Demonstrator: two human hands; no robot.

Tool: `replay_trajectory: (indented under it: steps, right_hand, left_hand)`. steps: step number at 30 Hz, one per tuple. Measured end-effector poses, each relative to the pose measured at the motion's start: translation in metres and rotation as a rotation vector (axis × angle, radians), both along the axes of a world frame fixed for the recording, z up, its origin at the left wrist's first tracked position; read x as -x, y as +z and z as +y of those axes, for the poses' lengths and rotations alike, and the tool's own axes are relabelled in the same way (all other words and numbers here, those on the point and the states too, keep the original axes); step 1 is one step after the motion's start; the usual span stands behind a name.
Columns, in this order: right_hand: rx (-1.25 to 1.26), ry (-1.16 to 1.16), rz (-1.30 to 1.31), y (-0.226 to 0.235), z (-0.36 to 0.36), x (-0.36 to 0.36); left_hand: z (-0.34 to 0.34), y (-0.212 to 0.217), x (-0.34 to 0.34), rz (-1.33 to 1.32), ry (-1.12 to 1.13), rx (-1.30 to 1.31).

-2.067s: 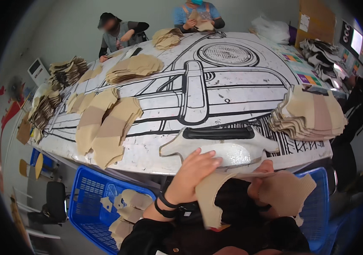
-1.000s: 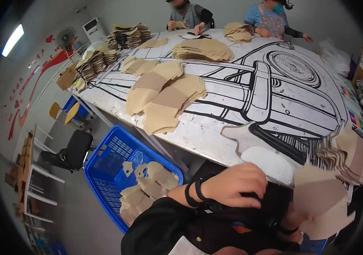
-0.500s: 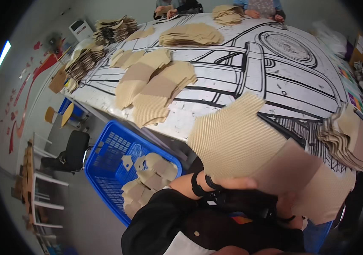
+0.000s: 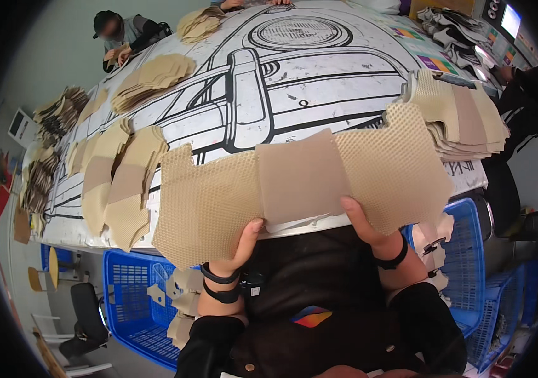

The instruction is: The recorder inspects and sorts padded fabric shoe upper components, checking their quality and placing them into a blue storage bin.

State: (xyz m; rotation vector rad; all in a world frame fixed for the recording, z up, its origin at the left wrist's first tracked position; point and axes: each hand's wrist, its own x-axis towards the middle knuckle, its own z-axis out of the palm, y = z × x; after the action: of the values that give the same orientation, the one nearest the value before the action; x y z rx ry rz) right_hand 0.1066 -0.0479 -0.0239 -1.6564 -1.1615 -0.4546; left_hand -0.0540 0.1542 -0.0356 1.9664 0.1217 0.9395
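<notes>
A beige mesh fabric panel with a smooth brown middle band is spread wide in front of me, above the near edge of the table. My left hand grips its lower edge left of the band, thumb on top and fingers hidden underneath. On the other side of the band, my right hand pinches the same edge, its fingers also behind the fabric. Just beyond the panel's right end lies a stack of similar panels. More banded panels lie in overlapping piles to the left.
The table has a white cover with black line drawings. Blue plastic baskets holding fabric pieces stand below it, one at left and one at right. A person works at the far left, near another beige stack.
My view has swung to the right. The panel, slanted down to the right before, is now spread nearly level, and my right hand shows more clearly at its lower edge.
</notes>
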Motion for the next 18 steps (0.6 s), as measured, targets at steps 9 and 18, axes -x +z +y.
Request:
replay_trajectory:
  steps: [9,18]
  right_hand:
    - [-0.086,-0.046,0.213,-0.015,-0.002,-0.014]
    - [-0.14,-0.017,0.303,-0.029,0.007,-0.004]
  left_hand:
    - [-0.03,0.011,-0.024,0.014,0.052,-0.071]
    - [-0.023,0.002,-0.034,0.012,0.076,0.123]
